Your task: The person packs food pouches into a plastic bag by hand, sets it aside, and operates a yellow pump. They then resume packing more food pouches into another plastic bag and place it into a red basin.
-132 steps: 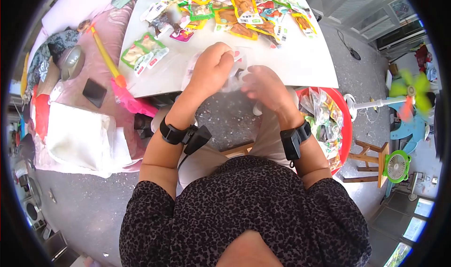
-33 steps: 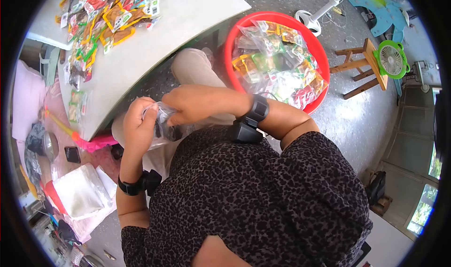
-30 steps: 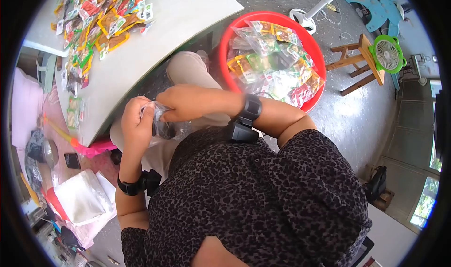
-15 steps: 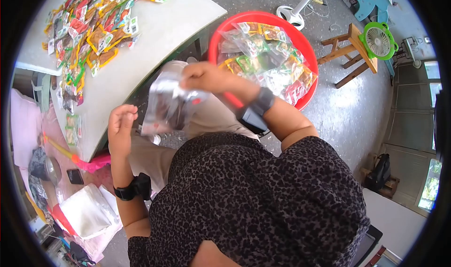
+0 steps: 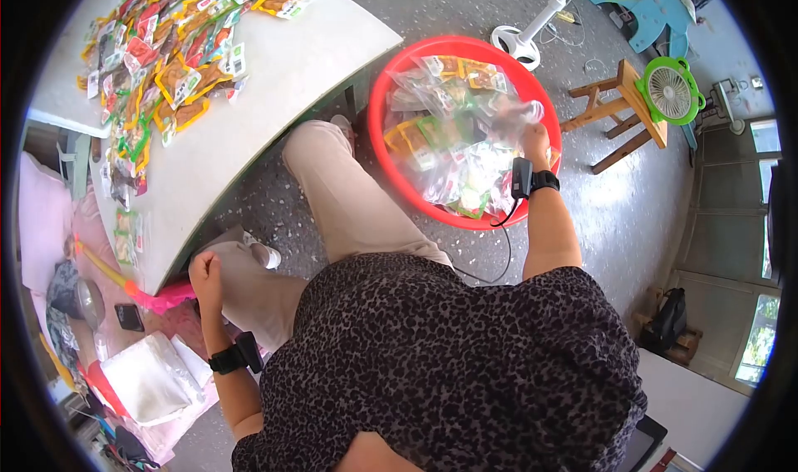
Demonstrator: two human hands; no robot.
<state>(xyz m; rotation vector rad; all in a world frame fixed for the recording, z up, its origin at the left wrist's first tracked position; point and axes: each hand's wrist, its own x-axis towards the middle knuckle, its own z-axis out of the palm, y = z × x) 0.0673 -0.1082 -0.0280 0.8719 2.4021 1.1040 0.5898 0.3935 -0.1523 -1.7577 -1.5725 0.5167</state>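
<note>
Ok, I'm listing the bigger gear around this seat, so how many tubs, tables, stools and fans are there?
Tub: 1
Table: 1
Stool: 1
Fans: 2, a green fan and a stand fan
Total: 5

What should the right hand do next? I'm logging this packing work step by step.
Probably let go of the clear bag and draw back toward the table. The right hand is over the red basin, at a bag lying among the filled ones, while loose snack packets lie on the table and the left hand hangs fisted, apparently empty.
</note>
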